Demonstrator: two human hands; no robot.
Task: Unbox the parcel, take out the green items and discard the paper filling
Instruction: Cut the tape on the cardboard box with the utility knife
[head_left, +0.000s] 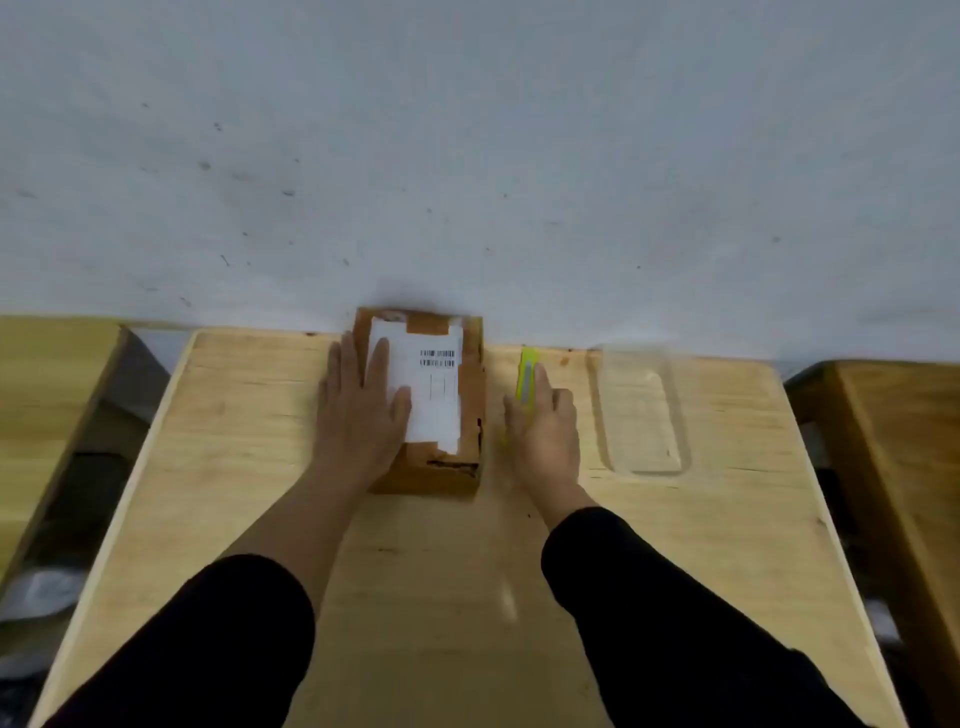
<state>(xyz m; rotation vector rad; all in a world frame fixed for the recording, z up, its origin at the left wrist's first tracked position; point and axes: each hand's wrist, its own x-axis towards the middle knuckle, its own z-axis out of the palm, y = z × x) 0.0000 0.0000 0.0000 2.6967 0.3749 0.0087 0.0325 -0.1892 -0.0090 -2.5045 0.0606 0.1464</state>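
A closed brown cardboard parcel (470, 395) with a white shipping label lies at the far middle of the wooden table (260, 467), against the wall. My left hand (361, 410) rests flat on its left side, fingers spread over the label. Just right of the parcel lies a yellow-green utility knife (527, 374). My right hand (545, 431) covers the knife's near end, fingers extended along it; whether the hand grips the knife is unclear. The parcel's contents are hidden.
A clear plastic tray (644, 410) lies on the table to the right of the knife. A white wall (467, 156) rises behind the table. Other wooden tables stand at far left (47, 395) and far right (904, 441), with gaps between.
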